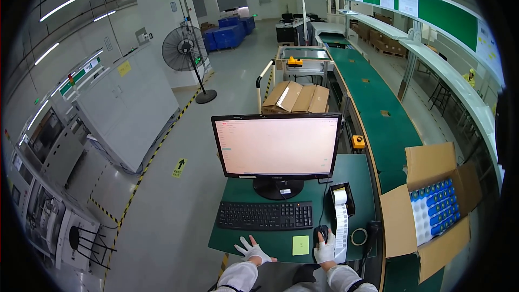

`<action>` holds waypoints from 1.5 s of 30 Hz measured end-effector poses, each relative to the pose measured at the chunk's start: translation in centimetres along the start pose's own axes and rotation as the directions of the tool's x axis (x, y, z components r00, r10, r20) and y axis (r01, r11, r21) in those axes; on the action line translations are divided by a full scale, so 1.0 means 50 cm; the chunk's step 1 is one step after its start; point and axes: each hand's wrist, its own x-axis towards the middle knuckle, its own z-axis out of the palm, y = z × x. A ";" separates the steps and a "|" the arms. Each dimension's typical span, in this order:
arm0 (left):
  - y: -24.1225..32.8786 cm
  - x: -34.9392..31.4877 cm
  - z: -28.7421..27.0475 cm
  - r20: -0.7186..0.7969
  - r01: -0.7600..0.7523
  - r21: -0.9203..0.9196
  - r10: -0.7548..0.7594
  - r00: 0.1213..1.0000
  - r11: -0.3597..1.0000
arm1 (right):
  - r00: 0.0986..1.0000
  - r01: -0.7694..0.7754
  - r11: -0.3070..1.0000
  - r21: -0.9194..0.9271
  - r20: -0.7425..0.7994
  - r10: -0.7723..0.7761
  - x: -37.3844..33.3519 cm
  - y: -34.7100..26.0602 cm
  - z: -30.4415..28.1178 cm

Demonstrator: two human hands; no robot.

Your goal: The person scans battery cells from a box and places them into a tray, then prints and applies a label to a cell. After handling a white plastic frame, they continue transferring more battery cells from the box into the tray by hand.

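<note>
My left hand (254, 251), in a white glove with bare fingertips, rests on the near edge of the green desk (238, 186) with its fingers spread, holding nothing. It lies just below a black keyboard (265, 215). Gloved the same way, my right hand (325, 250) lies over a black computer mouse (321, 232), covering its near part. Beside that hand, a strip of white printed labels (341, 232) runs toward me from a roll in a black holder (350, 205). Between my hands is a yellow-green sticky note (300, 245). A monitor (275, 146) with a lit, mostly pale screen stands behind the keyboard.
A roll of tape (358, 237) and a black handheld device (372, 233) sit at the desk's right. Beyond them, an open carton (397, 213) holds rows of blue-and-white cylinders, next to a green conveyor belt (378, 105). Flattened-top cartons (296, 97) and a fan (185, 48) stand farther off.
</note>
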 end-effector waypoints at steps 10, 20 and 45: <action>-0.004 -0.002 0.002 0.007 0.005 0.019 -0.005 1.000 1.000 | 1.000 0.001 1.000 -0.023 0.020 -0.001 -0.005 -0.005 -0.001; 0.010 -0.022 -0.013 -0.003 -0.036 0.111 0.036 0.999 0.993 | 0.983 0.148 0.989 0.009 -0.114 -0.146 -0.005 -0.063 -0.168; 0.020 -0.034 -0.020 0.036 -0.006 0.079 0.004 0.999 0.997 | 0.687 -0.607 0.788 -0.103 0.430 0.586 -0.133 0.098 -0.340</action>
